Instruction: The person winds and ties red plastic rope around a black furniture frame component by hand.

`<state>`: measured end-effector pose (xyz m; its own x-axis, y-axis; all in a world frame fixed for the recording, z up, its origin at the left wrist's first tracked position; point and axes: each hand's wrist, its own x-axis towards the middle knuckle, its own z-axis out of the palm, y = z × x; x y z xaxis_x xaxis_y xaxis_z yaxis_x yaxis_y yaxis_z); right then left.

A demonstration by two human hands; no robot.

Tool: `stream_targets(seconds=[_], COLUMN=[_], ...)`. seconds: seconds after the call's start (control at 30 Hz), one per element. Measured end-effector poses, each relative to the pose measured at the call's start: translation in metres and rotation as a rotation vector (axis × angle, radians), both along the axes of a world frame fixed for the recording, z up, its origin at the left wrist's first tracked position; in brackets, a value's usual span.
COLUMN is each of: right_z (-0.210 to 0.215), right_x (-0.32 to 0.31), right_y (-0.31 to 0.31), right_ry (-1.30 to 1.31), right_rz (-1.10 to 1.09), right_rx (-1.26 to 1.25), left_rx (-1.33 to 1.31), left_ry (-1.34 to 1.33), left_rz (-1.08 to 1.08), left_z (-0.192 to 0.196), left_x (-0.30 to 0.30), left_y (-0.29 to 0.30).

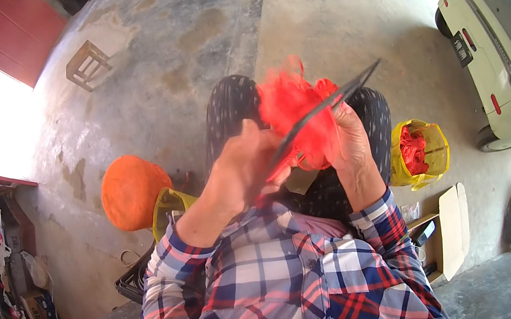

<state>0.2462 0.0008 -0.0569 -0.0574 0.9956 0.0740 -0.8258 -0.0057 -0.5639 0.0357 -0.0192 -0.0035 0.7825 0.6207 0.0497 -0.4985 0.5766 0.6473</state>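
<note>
A bright red bundle (306,116) of thin, crumpled material, blurred by motion, is held up over my lap. My right hand (350,136) is closed on its right side, fingers partly hidden behind the red. My left hand (245,161) is curled into a fist at the bundle's left side, smeared by motion; what lies in its fingers is hidden. A long dark strip (315,111) crosses in front of the bundle, from beside my left fingers up to the right, where it narrows to a pointed, folded end.
A yellow bag (435,152) with red material stands right of my knee. Left are an orange round seat (134,191) and another yellow container (171,205). An open cardboard box (449,231) lies at right. Farther off are a wooden stool (87,65) and a parked vehicle (490,56).
</note>
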Motion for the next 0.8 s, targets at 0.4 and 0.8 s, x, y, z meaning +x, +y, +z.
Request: stream_targets(seconds=[0.4,0.8], right_z=[0.050,0.051], right_x=[0.043,0.007], right_y=[-0.048,-0.042], right_ry=[0.160,-0.170], right_rz=[0.085,0.100], right_rx=[0.383,-0.056], left_rx=[0.119,-0.133], left_ry=[0.197,0.244], left_rz=[0.410,0.483], left_z=[0.002,0.006], left_x=[-0.022,-0.012], left_y=[0.014,0.012])
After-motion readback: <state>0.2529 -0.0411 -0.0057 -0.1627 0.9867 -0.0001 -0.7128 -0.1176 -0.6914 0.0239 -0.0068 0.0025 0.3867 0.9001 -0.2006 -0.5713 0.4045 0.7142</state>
